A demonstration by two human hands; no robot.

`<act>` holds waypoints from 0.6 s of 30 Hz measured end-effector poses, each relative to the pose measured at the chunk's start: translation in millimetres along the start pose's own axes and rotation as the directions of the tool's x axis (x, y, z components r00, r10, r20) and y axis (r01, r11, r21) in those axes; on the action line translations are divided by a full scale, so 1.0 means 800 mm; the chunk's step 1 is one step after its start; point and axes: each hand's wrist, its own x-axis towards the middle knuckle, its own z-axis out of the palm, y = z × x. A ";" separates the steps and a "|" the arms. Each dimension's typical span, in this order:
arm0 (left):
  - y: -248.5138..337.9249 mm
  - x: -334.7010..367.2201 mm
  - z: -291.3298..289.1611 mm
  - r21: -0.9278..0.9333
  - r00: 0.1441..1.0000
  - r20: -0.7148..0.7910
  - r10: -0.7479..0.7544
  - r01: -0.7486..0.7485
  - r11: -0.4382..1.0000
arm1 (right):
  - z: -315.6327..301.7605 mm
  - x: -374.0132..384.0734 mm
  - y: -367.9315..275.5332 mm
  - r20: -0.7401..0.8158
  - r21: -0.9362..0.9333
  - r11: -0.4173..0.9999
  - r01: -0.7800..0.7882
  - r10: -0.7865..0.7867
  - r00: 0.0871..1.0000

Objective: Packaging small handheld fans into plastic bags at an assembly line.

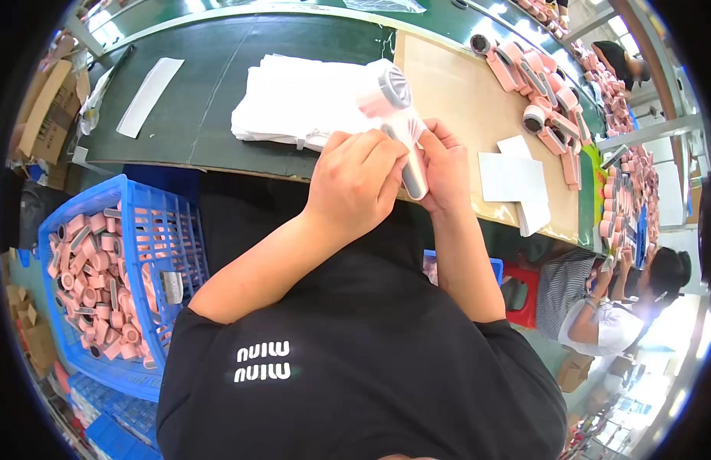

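While we lean over the near edge of the green table (210, 107), the device (404, 130) is held up between our 2 hands, its head pointing away from us and its handle slanting back toward us. Our right hand (447, 170) is closed on the handle from the right. Our left hand (357, 172) is nearly closed, its fingertips bunched against the handle; whether they pinch anything small, we cannot tell. We do well to let the right hand bear the weight and keep the left touch light, so that the handle neither twists nor gets scratched. Lowering our left knuckles a little should uncover the contact spot, which they partly hide. Just behind the head is a white stack (283, 100), best kept square. Right of our hands, white cards (512, 178) lie on a brown board (440, 84), near more devices (539, 103). A blue basket (162, 238) of similar pieces stands at our left.
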 end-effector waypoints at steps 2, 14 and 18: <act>0.001 -0.002 0.003 -0.052 0.999 -0.045 0.003 -0.005 0.999 | -0.001 0.000 -0.001 -0.053 -0.017 0.998 0.052 -0.053 0.997; 0.026 -0.006 -0.011 -0.288 0.970 -0.121 -0.211 0.169 0.943 | 0.033 -0.037 -0.034 -0.015 -0.200 0.973 0.115 -0.120 0.993; 0.028 -0.005 -0.013 -0.332 0.967 -0.204 -0.151 0.076 0.940 | 0.045 -0.071 -0.060 0.269 -0.483 0.749 0.454 -0.367 0.891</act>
